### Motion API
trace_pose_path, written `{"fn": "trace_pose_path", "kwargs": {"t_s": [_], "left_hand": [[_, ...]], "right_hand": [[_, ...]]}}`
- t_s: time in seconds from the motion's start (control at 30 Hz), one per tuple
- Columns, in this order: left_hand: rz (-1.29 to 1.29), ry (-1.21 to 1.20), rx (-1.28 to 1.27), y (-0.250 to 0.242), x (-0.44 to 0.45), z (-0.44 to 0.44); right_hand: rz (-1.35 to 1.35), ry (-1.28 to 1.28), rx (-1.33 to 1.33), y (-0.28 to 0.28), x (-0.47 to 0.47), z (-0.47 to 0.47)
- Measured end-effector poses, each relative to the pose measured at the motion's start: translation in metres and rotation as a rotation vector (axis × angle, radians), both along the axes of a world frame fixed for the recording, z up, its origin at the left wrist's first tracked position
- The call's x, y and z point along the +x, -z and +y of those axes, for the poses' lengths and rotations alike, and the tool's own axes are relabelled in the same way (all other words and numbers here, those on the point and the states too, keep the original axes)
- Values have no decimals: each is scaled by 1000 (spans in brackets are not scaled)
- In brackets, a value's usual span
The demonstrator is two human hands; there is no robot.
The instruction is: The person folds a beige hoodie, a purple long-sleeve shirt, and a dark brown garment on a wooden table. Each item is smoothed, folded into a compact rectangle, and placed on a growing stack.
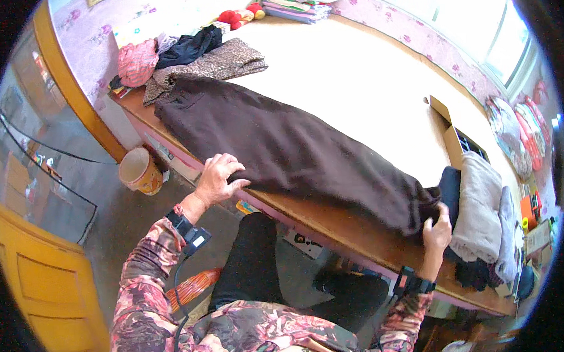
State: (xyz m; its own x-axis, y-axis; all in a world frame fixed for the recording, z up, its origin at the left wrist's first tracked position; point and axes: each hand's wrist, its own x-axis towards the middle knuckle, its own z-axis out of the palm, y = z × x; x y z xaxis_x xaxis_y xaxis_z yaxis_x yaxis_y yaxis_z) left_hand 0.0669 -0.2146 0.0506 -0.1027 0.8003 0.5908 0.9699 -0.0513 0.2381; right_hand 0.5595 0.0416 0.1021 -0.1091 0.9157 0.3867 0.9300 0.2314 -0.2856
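A long dark brown garment, seemingly trousers [280,139], lies lengthwise along the near edge of the wide raised bed platform. My left hand [220,178] is at its near edge, left of the middle, with thumb and fingers curved about the cloth. At the garment's right end my right hand [437,228] touches the bunched dark cloth; whether its fingers pinch the fabric is not plain. Leopard-print cloth [213,62] lies against the far left end. A rolled grey garment [478,206] and a dark folded cloth [450,193] sit just right of my right hand.
A pink striped cloth [138,62] and a black cloth [191,45] are heaped at the upper left. An open cardboard box [454,146] stands behind the grey roll. A patterned bucket [142,171] is on the floor at left. Folded textiles [295,8] lie along the far wall.
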Motion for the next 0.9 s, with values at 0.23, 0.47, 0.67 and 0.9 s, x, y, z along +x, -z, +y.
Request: {"fn": "trace_pose_path", "kwargs": {"t_s": [0.23, 0.47, 0.67, 0.9], "left_hand": [[192, -259, -150, -1, -59, 20], [149, -944, -43, 0, -166, 15], [-97, -1092, -570, -27, -207, 29], [-172, -828, -360, -29, -225, 37]], "right_hand": [[-231, -335, 270, -1, -32, -24], [-501, -239, 5, -14, -46, 38], [-474, -243, -507, -14, -58, 98], [-632, -406, -291, -9, -69, 76]]}}
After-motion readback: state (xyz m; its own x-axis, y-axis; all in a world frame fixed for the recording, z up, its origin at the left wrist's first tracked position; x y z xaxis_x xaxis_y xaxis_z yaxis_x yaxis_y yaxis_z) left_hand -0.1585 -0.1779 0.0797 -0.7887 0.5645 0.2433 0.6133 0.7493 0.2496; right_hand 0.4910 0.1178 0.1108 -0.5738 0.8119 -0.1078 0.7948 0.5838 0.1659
